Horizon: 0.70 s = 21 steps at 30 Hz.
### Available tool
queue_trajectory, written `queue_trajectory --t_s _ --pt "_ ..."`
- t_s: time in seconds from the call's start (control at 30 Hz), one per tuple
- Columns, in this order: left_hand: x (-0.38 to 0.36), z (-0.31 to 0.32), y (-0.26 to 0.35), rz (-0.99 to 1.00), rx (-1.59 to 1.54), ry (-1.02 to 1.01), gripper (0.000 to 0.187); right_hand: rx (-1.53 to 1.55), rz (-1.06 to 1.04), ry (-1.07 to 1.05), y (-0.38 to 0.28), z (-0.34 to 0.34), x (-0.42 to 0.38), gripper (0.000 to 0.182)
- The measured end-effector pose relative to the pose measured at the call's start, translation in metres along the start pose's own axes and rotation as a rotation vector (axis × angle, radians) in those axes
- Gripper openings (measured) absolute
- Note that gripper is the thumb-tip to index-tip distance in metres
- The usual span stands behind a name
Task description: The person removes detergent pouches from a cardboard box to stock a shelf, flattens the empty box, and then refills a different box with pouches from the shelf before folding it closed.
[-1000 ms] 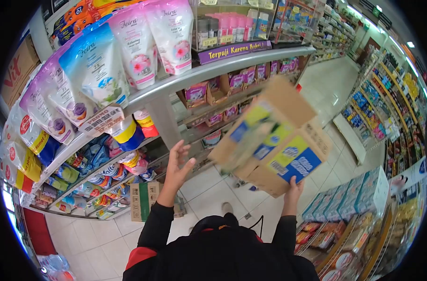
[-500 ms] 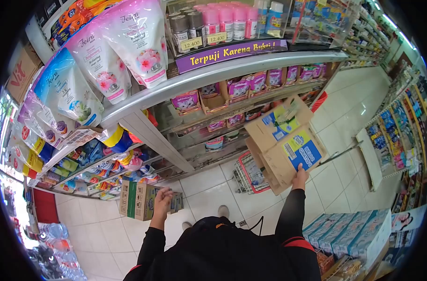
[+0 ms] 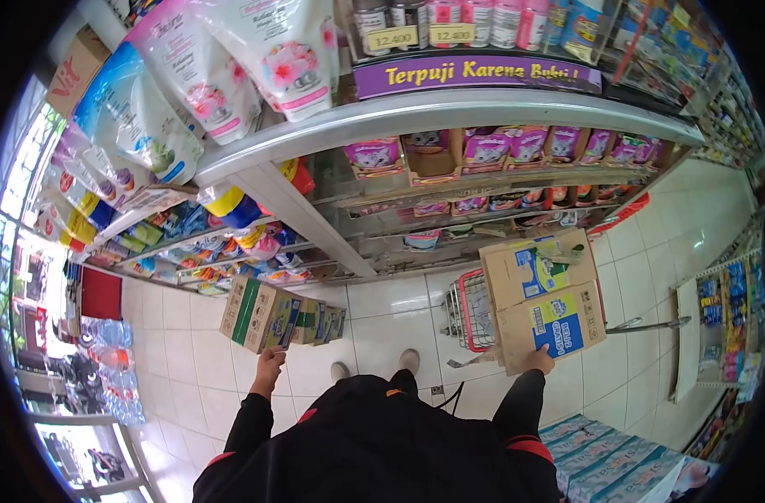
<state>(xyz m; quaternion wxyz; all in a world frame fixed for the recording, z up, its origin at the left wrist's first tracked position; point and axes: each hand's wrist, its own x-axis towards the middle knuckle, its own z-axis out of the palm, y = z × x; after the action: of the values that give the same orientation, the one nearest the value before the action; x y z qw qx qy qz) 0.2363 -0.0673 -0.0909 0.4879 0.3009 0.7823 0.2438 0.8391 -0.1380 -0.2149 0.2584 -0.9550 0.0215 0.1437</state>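
Note:
My right hand (image 3: 540, 360) is closed on the near edge of an opened, empty-looking cardboard box (image 3: 521, 323) with blue and green printing. The box is held out to my right and overlaps the red-rimmed wire basket (image 3: 475, 310) in this view. My left hand (image 3: 270, 360) has its fingers curled, with nothing visible in them. It appears at the lower edge of a carton (image 3: 257, 312) with a green stripe. More cartons (image 3: 315, 323) of the same look stand beside that one on the floor.
Ahead stands a metal shelf (image 3: 483, 109) with purple cat-food pouches (image 3: 374, 153) below. Large refill pouches (image 3: 273, 59) stand on its top at left. Bottled-water packs (image 3: 114, 365) are on the floor at left. Blue-white boxes (image 3: 609, 457) are stacked at lower right.
My view has turned, and the shelf looks closer. The box in my right hand has come lower and straighter. My left hand has moved lower and left, to the carton's lower edge in view.

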Motion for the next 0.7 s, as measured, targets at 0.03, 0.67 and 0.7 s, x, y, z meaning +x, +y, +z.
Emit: queue_trajectory --t_s 0.03,0.67,0.7 --pt "0.000 -0.005 -0.009 -0.012 0.031 0.016 0.036 -0.006 -0.011 -0.008 -0.008 -0.006 -0.010 0.053" --pt "-0.006 -0.065 -0.088 -0.061 -0.012 0.164 0.034 -0.248 -0.310 -0.018 -0.025 -0.006 -0.028 0.038" --pt "-0.002 -0.071 -0.090 -0.015 -0.030 0.222 0.035 -0.169 -0.217 -0.024 -0.030 -0.020 -0.038 0.039"
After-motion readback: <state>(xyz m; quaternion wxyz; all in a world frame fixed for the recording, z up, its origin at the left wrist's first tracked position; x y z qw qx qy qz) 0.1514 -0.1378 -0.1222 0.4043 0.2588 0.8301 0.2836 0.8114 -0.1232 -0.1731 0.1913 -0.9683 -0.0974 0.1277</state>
